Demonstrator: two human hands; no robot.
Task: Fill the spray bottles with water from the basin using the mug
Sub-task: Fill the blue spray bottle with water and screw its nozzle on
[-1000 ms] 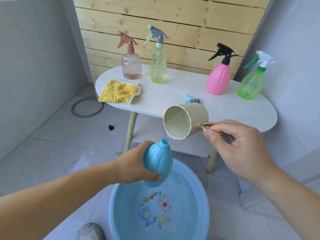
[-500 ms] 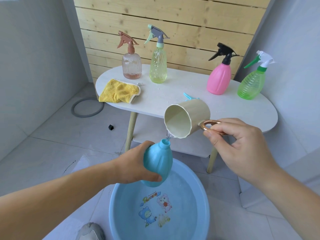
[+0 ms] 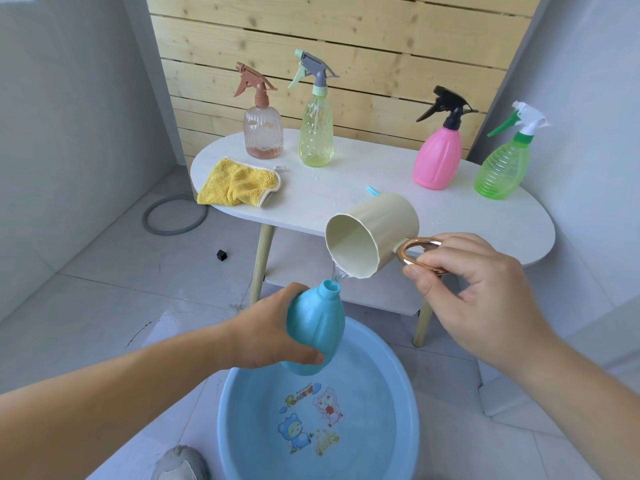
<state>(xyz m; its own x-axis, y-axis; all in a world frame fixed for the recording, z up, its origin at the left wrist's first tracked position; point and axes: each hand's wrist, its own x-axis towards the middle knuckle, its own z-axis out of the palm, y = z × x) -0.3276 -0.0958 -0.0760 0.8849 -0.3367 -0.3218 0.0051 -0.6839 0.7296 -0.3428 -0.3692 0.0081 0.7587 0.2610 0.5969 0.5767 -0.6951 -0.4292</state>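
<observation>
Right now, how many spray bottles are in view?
5. On the table: peach bottle, yellow bottle, pink bottle, green bottle. Left hand grips the blue bottle.

Bright, even daylight; source out of frame. Soft highlights on the teal plastic bottle (image 3: 311, 327) in the left hand (image 3: 266, 334) grip. Faint shadow under the white oval table (image 3: 346, 188) beyond the grip. Centre sharp. Wide-angle stretch at frame edges; straight lines splay outward.

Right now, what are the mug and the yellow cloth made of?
The mug looks like matte cream plastic: thin rim, no shine. Its handle looks like polished coppery metal, though it may be coated plastic. The yellow cloth looks like fuzzy microfibre.
</observation>
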